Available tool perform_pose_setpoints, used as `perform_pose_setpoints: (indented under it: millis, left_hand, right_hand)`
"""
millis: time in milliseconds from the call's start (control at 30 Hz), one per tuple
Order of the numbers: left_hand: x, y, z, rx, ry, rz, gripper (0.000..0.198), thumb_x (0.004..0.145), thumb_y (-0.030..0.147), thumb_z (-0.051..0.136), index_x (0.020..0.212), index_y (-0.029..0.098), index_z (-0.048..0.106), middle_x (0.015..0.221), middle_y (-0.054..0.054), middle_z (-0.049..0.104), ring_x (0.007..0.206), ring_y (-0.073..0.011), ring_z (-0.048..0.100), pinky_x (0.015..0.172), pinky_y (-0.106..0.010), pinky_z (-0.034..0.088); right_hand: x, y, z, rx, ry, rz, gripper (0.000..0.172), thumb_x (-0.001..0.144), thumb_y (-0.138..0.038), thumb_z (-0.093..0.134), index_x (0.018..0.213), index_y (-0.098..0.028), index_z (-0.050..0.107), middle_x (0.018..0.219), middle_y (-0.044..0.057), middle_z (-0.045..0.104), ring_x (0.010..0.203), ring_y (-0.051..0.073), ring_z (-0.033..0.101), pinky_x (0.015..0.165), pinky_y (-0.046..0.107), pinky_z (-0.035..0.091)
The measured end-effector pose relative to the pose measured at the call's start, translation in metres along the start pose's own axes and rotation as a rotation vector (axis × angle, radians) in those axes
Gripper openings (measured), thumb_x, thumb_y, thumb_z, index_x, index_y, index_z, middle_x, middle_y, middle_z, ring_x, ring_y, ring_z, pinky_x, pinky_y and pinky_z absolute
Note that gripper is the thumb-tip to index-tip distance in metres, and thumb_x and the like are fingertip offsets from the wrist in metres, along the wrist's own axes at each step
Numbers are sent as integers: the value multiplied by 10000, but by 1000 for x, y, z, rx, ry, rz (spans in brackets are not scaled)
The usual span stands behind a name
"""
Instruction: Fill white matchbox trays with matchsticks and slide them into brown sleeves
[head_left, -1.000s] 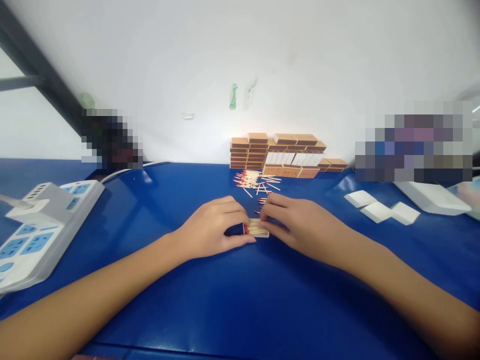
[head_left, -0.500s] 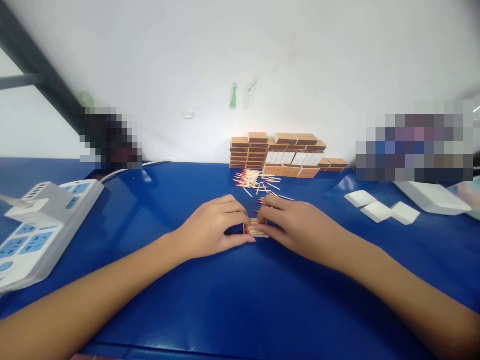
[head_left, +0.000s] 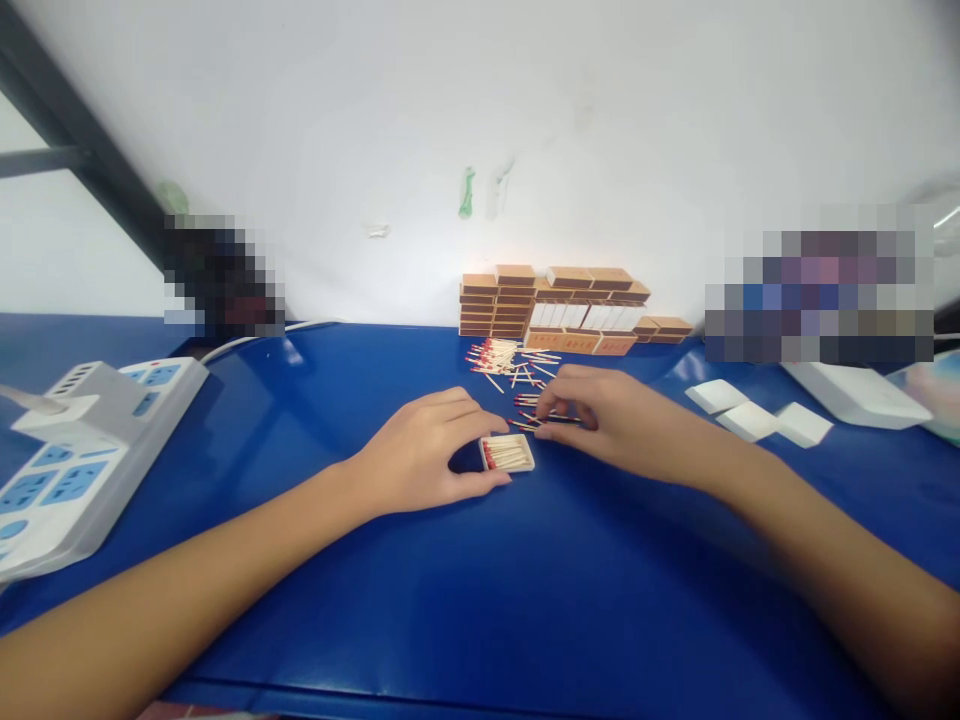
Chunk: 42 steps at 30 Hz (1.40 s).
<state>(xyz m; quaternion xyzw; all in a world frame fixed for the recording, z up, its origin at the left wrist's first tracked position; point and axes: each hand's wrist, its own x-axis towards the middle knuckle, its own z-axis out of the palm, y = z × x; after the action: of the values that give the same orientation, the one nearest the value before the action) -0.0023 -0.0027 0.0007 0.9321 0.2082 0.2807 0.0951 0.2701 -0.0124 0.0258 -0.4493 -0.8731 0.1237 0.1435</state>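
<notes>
A small white matchbox tray [head_left: 529,455] holding red-tipped matches lies on the blue table [head_left: 450,600]. My left hand [head_left: 435,450] is curved round the tray's left end, its thumb along the near edge and its fingers at the far edge. Just right of and beyond the tray, my right hand [head_left: 592,410] has its thumb and fingertips closed down at several loose matches [head_left: 525,400]; whether a match is between them is too small to tell. Behind the hands lies a pile of matches [head_left: 495,355].
Stacked matchboxes [head_left: 497,305] stand against the white wall. Three white blocks [head_left: 750,421] and a larger white object [head_left: 862,398] lie at the right. A power strip [head_left: 90,480] with a plugged-in adapter lies at the left, its cable running back.
My right hand has moved off the tray, right and away from me, to the loose matches. The tray's matches now show fully. My left hand has stayed at the tray.
</notes>
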Motion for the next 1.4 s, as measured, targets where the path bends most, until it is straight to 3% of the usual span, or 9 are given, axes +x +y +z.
perform_pose_setpoints:
  millis: [200, 367, 500, 733, 1033, 1167, 1300, 1400]
  left_hand:
    - [-1, -1, 0, 6, -11, -9, 407, 917, 415, 752, 1230, 163, 691, 1006, -67, 735, 927, -216, 668, 826, -362, 564]
    - [-1, 0, 1, 24, -16, -35, 456, 930, 434, 736, 1289, 165, 655, 1039, -78, 738, 955, -221, 675, 856, -373, 572]
    - [-1, 0, 1, 44, -38, -88, 539, 926, 473, 726, 1355, 167, 613, 1000, -72, 726, 924, -223, 674, 854, -389, 580]
    - [0, 0, 2, 35, -55, -109, 555, 927, 453, 727, 1373, 151, 592, 1027, -89, 712, 948, -237, 676, 864, -399, 582]
    - [-2, -2, 2, 32, -63, -118, 565, 930, 464, 722, 1386, 165, 574, 1026, -88, 715, 952, -238, 680, 864, -394, 584]
    - [-2, -1, 2, 36, -54, -112, 542, 941, 478, 706, 1373, 177, 580, 1029, -84, 720, 951, -233, 681, 872, -392, 583]
    - [-2, 0, 2, 46, -33, -98, 575, 936, 475, 714, 1409, 181, 571, 1007, -75, 728, 923, -226, 675, 860, -398, 585]
    - [-1, 0, 1, 33, 11, -63, 512, 944, 440, 717, 1365, 168, 614, 1003, -75, 738, 909, -216, 665, 849, -387, 579]
  right_hand:
    - [3, -4, 16, 1, -22, 21, 217, 1034, -305, 537, 871, -207, 641, 932, 58, 645, 773, 182, 598, 682, 310, 459]
    - [-1, -4, 6, -62, 12, 51, 185, 1033, -272, 524, 890, -205, 621, 954, 70, 653, 789, 193, 626, 679, 309, 473]
    - [-4, -18, 2, -50, 63, 1, 162, 1045, -279, 521, 941, -211, 624, 973, 60, 652, 797, 182, 636, 681, 293, 477]
    - [-2, -35, 27, -321, 12, -86, 161, 1052, -215, 497, 959, -157, 615, 965, 78, 636, 676, 171, 620, 567, 296, 418]
    - [-1, -37, 33, -123, 61, -111, 170, 1070, -267, 484, 955, -185, 578, 980, 71, 647, 737, 174, 639, 640, 302, 468]
    - [-1, -32, 25, -44, 112, -80, 127, 1056, -266, 513, 979, -205, 595, 986, 59, 655, 781, 176, 630, 679, 300, 465]
    - [-2, -11, 4, -91, 213, 4, 136, 1040, -283, 532, 978, -212, 630, 933, 51, 655, 765, 178, 595, 679, 309, 430]
    - [-3, 1, -6, -67, 133, 27, 161, 1013, -324, 582, 915, -220, 655, 883, 40, 659, 783, 182, 600, 688, 308, 429]
